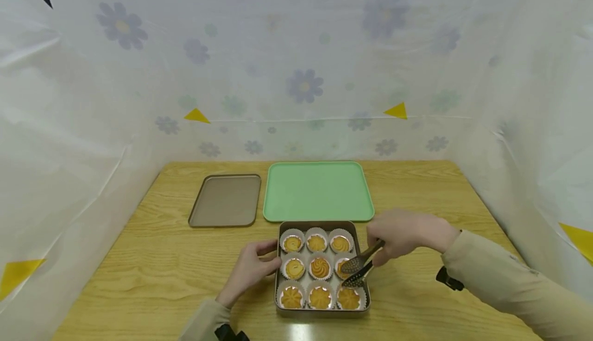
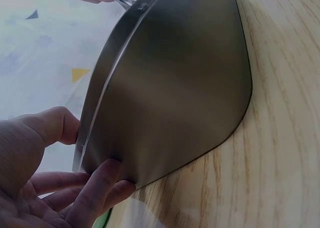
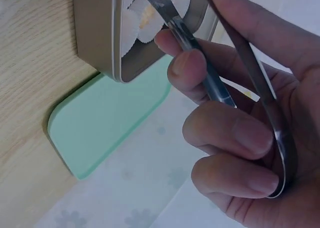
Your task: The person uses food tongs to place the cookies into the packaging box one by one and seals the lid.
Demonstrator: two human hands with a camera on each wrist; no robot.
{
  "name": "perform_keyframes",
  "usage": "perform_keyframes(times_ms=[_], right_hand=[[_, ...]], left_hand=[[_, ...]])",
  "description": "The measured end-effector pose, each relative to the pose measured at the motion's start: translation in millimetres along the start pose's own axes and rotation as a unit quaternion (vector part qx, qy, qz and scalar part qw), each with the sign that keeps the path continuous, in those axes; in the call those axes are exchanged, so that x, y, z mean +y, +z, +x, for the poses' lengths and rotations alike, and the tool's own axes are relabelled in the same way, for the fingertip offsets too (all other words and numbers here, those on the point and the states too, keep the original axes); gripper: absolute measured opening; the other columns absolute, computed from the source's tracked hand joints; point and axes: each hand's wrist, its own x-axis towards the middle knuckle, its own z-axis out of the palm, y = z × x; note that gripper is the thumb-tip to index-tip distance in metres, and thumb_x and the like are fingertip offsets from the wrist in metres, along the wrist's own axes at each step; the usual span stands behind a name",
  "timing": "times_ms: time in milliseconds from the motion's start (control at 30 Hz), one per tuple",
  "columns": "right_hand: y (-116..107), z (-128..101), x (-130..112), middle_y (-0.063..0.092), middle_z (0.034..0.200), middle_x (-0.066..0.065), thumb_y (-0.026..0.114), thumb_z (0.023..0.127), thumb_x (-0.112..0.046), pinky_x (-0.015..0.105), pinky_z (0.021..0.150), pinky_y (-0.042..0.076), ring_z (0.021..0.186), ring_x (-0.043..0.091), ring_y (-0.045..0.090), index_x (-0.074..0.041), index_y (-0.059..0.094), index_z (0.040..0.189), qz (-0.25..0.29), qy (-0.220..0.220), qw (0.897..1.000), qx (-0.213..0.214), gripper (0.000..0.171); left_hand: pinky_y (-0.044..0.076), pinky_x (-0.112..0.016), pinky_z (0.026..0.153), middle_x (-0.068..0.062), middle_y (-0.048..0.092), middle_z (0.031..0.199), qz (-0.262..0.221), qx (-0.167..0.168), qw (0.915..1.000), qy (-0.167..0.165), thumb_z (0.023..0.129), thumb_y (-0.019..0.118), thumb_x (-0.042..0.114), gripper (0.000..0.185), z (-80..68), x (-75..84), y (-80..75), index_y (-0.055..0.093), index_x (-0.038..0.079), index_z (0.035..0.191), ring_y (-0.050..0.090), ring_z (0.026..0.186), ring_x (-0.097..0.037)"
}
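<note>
A square metal tin [image 1: 278,274] holds several swirl cookies [image 1: 320,267] in white paper cups. My left hand [image 1: 252,269] holds the tin's left wall; in the left wrist view its thumb and fingers [image 2: 95,185] grip the tin [image 2: 175,87] at the rim. My right hand [image 1: 403,235] grips metal tongs [image 1: 359,269], whose perforated tips sit over the right cookie of the middle row. In the right wrist view the fingers [image 3: 225,133] curl round the tongs [image 3: 220,95] above the tin [image 3: 95,32].
A pale green tray [image 1: 317,191] lies just behind the tin, also seen as the green tray [image 3: 105,123]. A brown metal lid [image 1: 226,200] lies to its left. Floral plastic sheeting walls three sides of the wooden table [image 1: 153,269].
</note>
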Motion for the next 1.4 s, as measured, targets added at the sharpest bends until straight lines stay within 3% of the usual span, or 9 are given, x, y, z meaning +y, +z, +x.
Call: perform_keyframes(times_ms=[133, 200, 300, 500, 633, 767, 900, 1033, 1400], right_hand=[[3, -4, 16, 0.042, 0.061, -0.014, 0.075, 0.088, -0.035, 0.019, 0.049, 0.021, 0.055, 0.002, 0.028, -0.025, 0.066, 0.071, 0.045, -0.022, 0.998, 0.04, 0.021], [9, -6, 27, 0.055, 0.07, -0.015, 0.07, 0.092, -0.038, 0.018, 0.051, 0.028, 0.057, -0.001, 0.035, -0.024, 0.075, 0.088, 0.073, -0.026, 0.995, 0.07, 0.015], [21, -7, 43, 0.068, 0.085, -0.011, 0.062, 0.097, -0.042, 0.02, 0.056, 0.037, 0.062, 0.0, 0.045, -0.016, 0.074, 0.113, 0.123, -0.012, 0.984, 0.131, 0.033], [52, -4, 68, 0.062, 0.081, 0.001, 0.053, 0.103, -0.039, 0.023, 0.051, 0.04, 0.06, 0.009, 0.046, -0.001, 0.06, 0.123, 0.215, 0.094, 0.933, 0.273, 0.044], [70, 3, 85, 0.064, 0.09, 0.023, 0.045, 0.106, -0.039, 0.032, 0.052, 0.05, 0.065, 0.023, 0.058, 0.014, 0.041, 0.136, 0.242, 0.178, 0.9, 0.316, 0.061], [89, 7, 104, 0.063, 0.103, 0.038, 0.04, 0.108, -0.039, 0.041, 0.059, 0.057, 0.075, 0.034, 0.067, 0.025, 0.03, 0.139, 0.245, 0.232, 0.887, 0.314, 0.072], [105, 11, 117, 0.06, 0.077, 0.021, 0.04, 0.108, -0.033, 0.027, 0.044, 0.044, 0.053, 0.016, 0.052, 0.027, 0.031, 0.128, 0.264, 0.253, 0.888, 0.278, 0.065], [115, 13, 125, 0.047, 0.066, 0.006, 0.035, 0.108, -0.031, 0.021, 0.044, 0.036, 0.049, 0.011, 0.041, 0.025, 0.028, 0.122, 0.29, 0.272, 0.889, 0.227, 0.058], [121, 20, 134, 0.042, 0.071, 0.008, 0.03, 0.108, -0.028, 0.026, 0.05, 0.036, 0.057, 0.017, 0.04, 0.027, 0.022, 0.125, 0.294, 0.315, 0.879, 0.205, 0.058]], left_hand=[[0.064, -0.037, 0.09, -0.036, 0.058, 0.135, 0.004, -0.002, 1.0, -0.001, 0.085, 0.069, 0.004, 0.055, 1.5, -1.6, 0.0, 0.054, -0.015, 0.134, 0.066, 0.116, -0.046], [0.064, -0.037, 0.091, -0.036, 0.057, 0.135, 0.005, -0.004, 1.0, -0.002, 0.086, 0.069, 0.004, 0.055, 2.4, -2.6, -0.1, 0.054, -0.015, 0.135, 0.066, 0.116, -0.046], [0.063, -0.036, 0.092, -0.037, 0.056, 0.136, 0.003, -0.009, 0.9999, -0.004, 0.086, 0.069, 0.005, 0.055, 2.9, -3.1, -0.8, 0.053, -0.015, 0.136, 0.065, 0.117, -0.047], [0.064, -0.034, 0.089, -0.038, 0.055, 0.136, -0.013, -0.011, 0.9998, -0.004, 0.086, 0.069, 0.005, 0.058, 1.5, -3.2, -2.2, 0.051, -0.016, 0.137, 0.065, 0.117, -0.047], [0.065, -0.034, 0.087, -0.039, 0.056, 0.135, -0.021, -0.011, 0.9997, -0.004, 0.085, 0.07, 0.006, 0.059, 1.2, -4.1, -2.5, 0.05, -0.016, 0.136, 0.065, 0.117, -0.047], [0.065, -0.033, 0.088, -0.039, 0.055, 0.136, -0.015, -0.017, 0.9998, 0.0, 0.086, 0.069, 0.007, 0.059, 3.3, -6.2, -1.8, 0.05, -0.016, 0.137, 0.064, 0.117, -0.048], [0.065, -0.033, 0.087, -0.039, 0.055, 0.136, -0.021, -0.015, 0.9997, 0.004, 0.086, 0.069, 0.006, 0.059, 2.4, -5.5, -1.8, 0.05, -0.017, 0.136, 0.065, 0.117, -0.048], [0.065, -0.032, 0.086, -0.039, 0.055, 0.135, -0.024, -0.011, 0.9996, 0.009, 0.085, 0.069, 0.004, 0.058, 1.3, -5.5, -1.8, 0.051, -0.017, 0.136, 0.065, 0.116, -0.048], [0.065, -0.032, 0.087, -0.039, 0.056, 0.135, -0.012, -0.016, 0.9998, 0.009, 0.086, 0.069, 0.006, 0.058, 3.5, -7.2, -1.5, 0.05, -0.017, 0.136, 0.065, 0.117, -0.048]])
